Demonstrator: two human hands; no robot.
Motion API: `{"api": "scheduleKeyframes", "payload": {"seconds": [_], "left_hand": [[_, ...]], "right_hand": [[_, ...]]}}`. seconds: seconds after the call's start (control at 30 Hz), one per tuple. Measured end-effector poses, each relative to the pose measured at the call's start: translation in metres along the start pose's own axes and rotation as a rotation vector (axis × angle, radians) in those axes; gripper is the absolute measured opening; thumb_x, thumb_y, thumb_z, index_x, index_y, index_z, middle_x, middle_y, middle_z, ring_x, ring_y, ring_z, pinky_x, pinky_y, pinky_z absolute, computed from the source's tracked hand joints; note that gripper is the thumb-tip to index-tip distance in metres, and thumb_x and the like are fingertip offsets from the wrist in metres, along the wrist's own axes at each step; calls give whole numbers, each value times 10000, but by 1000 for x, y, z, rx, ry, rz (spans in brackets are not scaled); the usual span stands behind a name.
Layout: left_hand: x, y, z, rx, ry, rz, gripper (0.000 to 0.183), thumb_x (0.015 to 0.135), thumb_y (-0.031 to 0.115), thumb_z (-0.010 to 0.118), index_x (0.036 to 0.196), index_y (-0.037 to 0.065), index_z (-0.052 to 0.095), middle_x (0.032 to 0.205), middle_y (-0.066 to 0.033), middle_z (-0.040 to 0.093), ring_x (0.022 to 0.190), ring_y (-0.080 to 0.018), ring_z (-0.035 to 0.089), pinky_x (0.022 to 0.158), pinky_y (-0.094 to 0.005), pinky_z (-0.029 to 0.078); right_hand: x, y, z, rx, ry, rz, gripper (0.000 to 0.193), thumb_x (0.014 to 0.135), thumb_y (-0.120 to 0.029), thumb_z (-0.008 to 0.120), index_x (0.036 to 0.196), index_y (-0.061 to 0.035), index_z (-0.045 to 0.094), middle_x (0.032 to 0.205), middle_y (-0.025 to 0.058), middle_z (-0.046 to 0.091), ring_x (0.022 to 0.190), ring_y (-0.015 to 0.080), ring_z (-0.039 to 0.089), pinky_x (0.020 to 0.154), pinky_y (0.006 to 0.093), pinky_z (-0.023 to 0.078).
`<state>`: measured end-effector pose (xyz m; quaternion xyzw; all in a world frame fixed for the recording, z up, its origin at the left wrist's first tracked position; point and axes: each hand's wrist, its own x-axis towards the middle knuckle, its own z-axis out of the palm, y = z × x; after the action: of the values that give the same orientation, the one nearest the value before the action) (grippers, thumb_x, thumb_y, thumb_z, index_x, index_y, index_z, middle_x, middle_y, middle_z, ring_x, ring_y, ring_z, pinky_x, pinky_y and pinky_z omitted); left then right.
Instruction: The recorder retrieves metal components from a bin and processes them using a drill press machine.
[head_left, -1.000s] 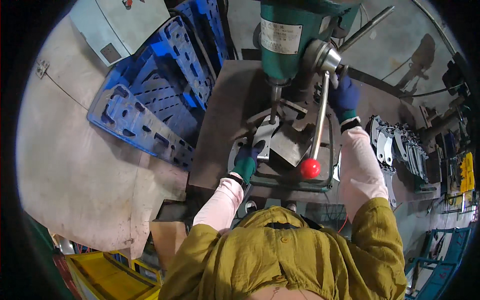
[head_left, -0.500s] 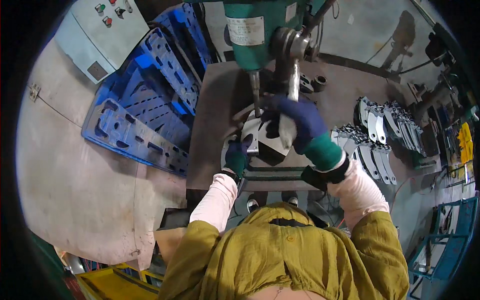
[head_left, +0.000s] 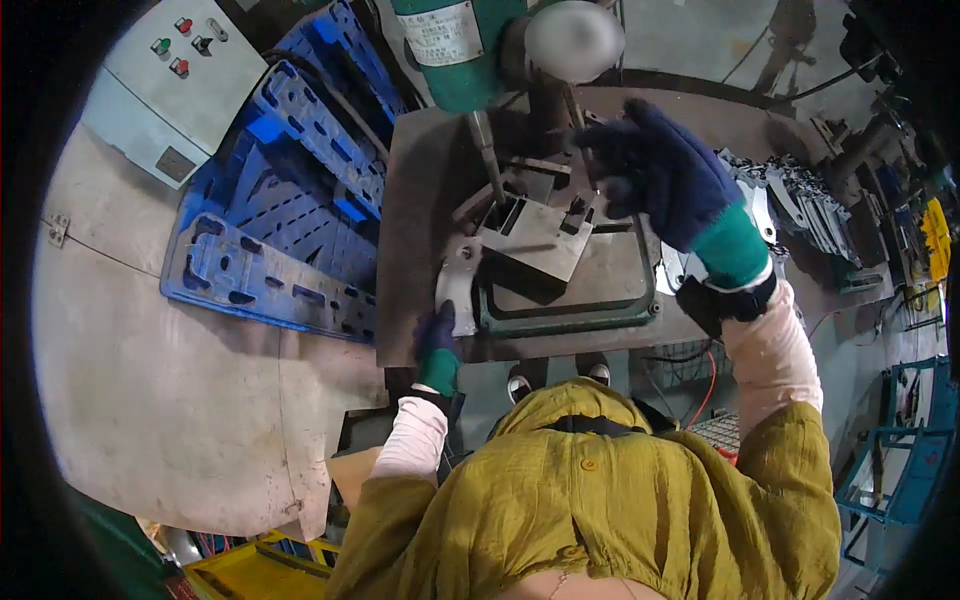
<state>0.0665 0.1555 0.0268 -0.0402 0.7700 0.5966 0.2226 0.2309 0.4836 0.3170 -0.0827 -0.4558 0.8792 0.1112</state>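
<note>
At the left of the drill press table, my left hand (head_left: pixel 437 338), in a dark blue glove, is closed on the lower end of a curved metal plate (head_left: pixel 458 285). The plate lies beside a block-shaped metal fixture (head_left: pixel 540 238). Above the fixture's left end is the drill bit (head_left: pixel 487 150) of a green drill press (head_left: pixel 462 85). My right hand (head_left: pixel 680 175), gloved the same way, is raised right of the fixture. Its fingers are blurred but look apart, near a rod under the press's blurred lever knob (head_left: pixel 575 42). Nothing shows in this hand.
Curved metal plates (head_left: pixel 800 210) lie in rows on the right of the metal table (head_left: pixel 415 200). Blue plastic pallets (head_left: pixel 270 260) and a grey control box (head_left: pixel 185 85) stand left. A green-rimmed base (head_left: pixel 570 318) sits under the fixture. A blue rack (head_left: pixel 905 440) stands far right.
My right hand has left the lever and moved right. My left hand has moved back from the fixture, where a plate lay before. The lever has swung up, and the view has shifted.
</note>
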Motion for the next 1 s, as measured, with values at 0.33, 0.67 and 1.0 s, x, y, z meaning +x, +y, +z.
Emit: {"api": "scheduleKeyframes", "payload": {"seconds": [0.33,0.67,1.0], "left_hand": [[70,-74,12,206,144,99,557,900,484,640,1241,43,614,1113,-109,669,940,-240,624,774,-394,518],[70,-75,0,330,224,73,642,859,490,631,1332,61,563,1327,-190,578,1147,-314,588,987,-394,438],[36,-36,37,397,176,155,598,914,442,555,1388,80,508,1407,-231,492,1261,-390,501,1061,-441,390]], "right_hand": [[-107,29,-184,50,608,-103,385,975,-382,561,1123,-34,633,897,68,670,734,167,611,695,324,518],[-188,71,-289,-1682,1046,305,760,806,-506,669,1374,-39,478,1274,189,606,1174,344,582,973,425,454],[-214,109,-338,-2438,751,162,370,905,-201,480,1264,-117,513,1135,111,587,1115,304,555,1031,485,397]]}}
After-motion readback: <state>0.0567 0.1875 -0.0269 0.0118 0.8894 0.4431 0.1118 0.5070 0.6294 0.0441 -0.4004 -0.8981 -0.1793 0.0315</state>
